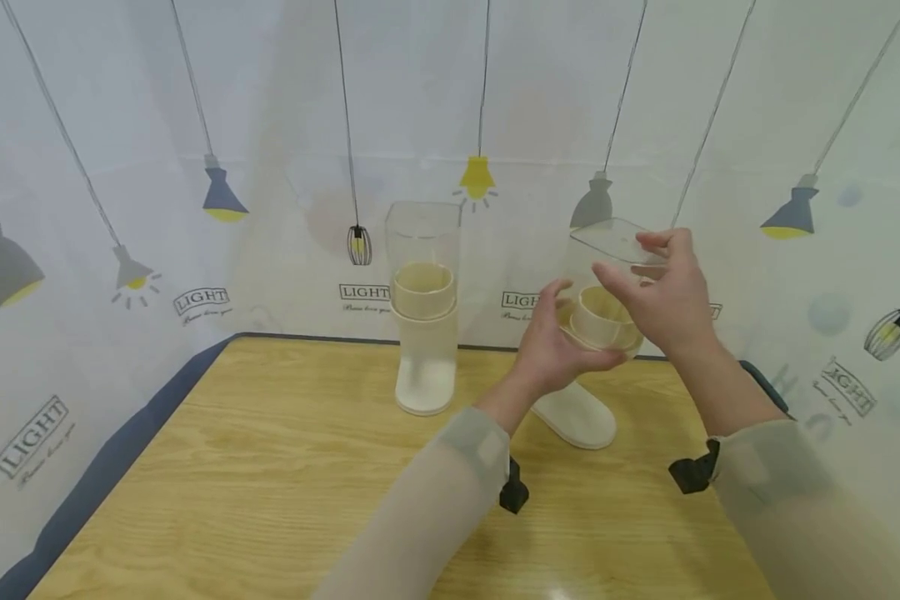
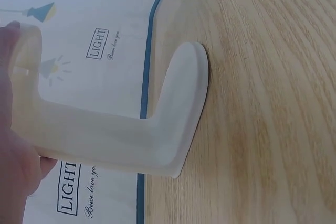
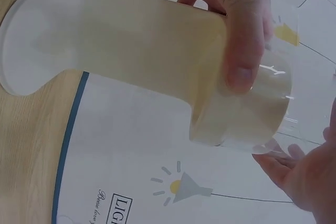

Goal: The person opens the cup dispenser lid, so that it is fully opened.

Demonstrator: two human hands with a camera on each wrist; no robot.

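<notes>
To the right, a cream stand (image 1: pixel 579 417) with a flat rounded foot rises to a round collar (image 3: pixel 252 108), topped by a clear square-mouthed container (image 1: pixel 598 236). My left hand (image 1: pixel 551 346) grips the collar from the left, thumb across its near side. At the container's upper part, my right hand (image 1: pixel 671 287) holds the clear wall between spread thumb and fingers. The left wrist view shows the stand's post and foot (image 2: pixel 184 93) over the wood, with part of the left hand (image 2: pixel 16 156) at the edge. In the right wrist view, the right hand (image 3: pixel 310 174) reaches the clear wall.
A second matching stand (image 1: pixel 426 371) with a clear container (image 1: pixel 423 233) stands upright left of my hands, near the table's back edge. The wooden table (image 1: pixel 270 483) has a dark blue border. Behind it hangs a white curtain (image 1: pixel 285 167) printed with lamps.
</notes>
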